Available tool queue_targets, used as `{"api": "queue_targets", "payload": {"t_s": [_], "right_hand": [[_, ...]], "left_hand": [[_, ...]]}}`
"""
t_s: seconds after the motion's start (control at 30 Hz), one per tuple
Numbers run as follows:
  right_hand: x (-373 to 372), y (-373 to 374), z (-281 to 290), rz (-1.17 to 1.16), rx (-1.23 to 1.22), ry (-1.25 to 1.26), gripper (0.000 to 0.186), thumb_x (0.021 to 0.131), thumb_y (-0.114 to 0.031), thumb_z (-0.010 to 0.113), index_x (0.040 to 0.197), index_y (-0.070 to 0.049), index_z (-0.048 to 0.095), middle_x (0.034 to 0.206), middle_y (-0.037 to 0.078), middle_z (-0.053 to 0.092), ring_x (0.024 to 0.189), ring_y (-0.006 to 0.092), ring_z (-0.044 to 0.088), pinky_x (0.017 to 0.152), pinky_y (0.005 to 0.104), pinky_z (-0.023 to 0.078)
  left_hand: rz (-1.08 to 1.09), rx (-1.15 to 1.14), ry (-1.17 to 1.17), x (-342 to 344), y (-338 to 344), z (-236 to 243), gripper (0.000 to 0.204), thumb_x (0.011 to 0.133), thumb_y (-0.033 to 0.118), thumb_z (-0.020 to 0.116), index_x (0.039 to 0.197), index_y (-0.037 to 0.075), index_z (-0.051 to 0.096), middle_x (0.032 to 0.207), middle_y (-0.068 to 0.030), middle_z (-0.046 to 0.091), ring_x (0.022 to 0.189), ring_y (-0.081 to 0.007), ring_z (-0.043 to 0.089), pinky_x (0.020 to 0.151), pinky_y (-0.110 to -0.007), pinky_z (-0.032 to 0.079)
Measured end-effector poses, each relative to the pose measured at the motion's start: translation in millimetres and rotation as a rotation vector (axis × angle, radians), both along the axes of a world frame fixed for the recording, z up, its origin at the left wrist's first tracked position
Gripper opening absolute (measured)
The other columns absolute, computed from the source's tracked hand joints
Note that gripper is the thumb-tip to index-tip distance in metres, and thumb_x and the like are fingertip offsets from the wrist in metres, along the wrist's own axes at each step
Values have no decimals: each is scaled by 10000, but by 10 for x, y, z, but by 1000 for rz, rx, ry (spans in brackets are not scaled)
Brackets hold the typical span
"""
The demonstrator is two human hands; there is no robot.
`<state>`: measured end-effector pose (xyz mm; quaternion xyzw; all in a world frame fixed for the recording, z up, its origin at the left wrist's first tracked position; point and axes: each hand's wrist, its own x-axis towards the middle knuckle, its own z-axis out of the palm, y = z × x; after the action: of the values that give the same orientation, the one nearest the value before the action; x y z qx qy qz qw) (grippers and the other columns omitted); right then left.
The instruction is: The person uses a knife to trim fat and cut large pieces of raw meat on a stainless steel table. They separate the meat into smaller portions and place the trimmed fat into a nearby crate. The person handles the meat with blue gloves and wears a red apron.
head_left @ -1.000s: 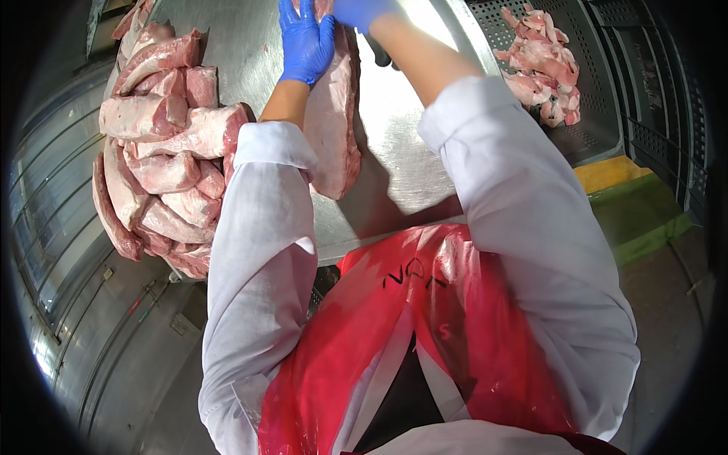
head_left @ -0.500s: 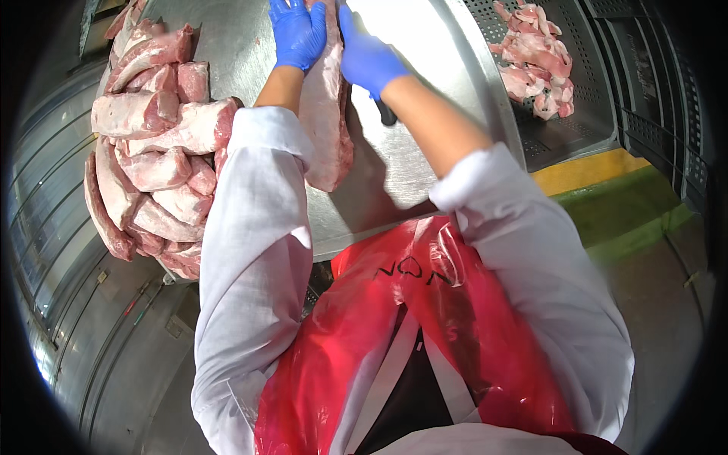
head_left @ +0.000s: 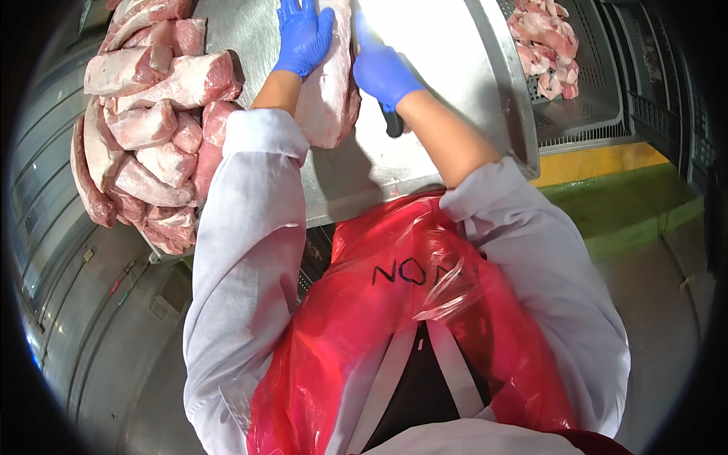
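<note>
A long pale-pink slab of meat [head_left: 327,114] lies on the metal table, its near end toward me. My left hand [head_left: 305,39], in a blue glove, rests flat on the slab's left side with fingers spread. Just right of the slab is my blue-gloved right hand [head_left: 385,73], closed around a knife [head_left: 393,123]. The black handle end sticks out below the fist; the index finger stretches forward and is blurred. I cannot make out the blade, lost in glare and behind the hand.
Many cut meat pieces [head_left: 148,121] are heaped at the table's left edge. To the right, beyond the raised rim of the metal table [head_left: 523,114], a grey perforated crate [head_left: 599,114] holds smaller trimmings [head_left: 547,47]. A yellow and green ledge [head_left: 607,189] runs below the crate.
The view has shifted, so the table and meat sit higher in the picture. Both hands have come nearer to me along the slab. The right hand still grips the knife.
</note>
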<state>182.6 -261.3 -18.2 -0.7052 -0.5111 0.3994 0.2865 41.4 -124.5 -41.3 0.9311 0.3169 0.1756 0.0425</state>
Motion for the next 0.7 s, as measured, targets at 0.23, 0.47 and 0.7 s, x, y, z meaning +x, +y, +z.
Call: {"api": "queue_targets", "payload": {"t_s": [0.23, 0.47, 0.7], "right_hand": [[-596, -1316, 187, -4, -168, 270, 824, 938, -124, 512, 1603, -79, 27, 1027, 292, 677, 823, 485, 650, 790, 520, 513], [-383, -2745, 919, 234, -253, 330, 733, 965, -106, 489, 1590, -27, 115, 968, 296, 676, 850, 476, 655, 777, 529, 505], [723, -3529, 1194, -205, -295, 199, 813, 935, -38, 536, 1624, -257, 165, 1173, 233, 672, 731, 264, 671, 686, 361, 550]], "left_hand": [[84, 80, -41, 27, 236, -440, 683, 1007, 278, 486, 1522, -99, 241, 1529, -406, 260, 1429, -590, 200, 1195, -596, 212], [405, -287, 256, 300, -297, 368, 659, 959, 276, 547, 1471, -86, 345, 1444, -343, 442, 1359, -498, 407, 1153, -521, 336], [420, -728, 232, -43, -127, 751, 777, 692, 360, 812, 1240, -132, 562, 1085, -243, 691, 941, -300, 704, 790, -373, 575]]}}
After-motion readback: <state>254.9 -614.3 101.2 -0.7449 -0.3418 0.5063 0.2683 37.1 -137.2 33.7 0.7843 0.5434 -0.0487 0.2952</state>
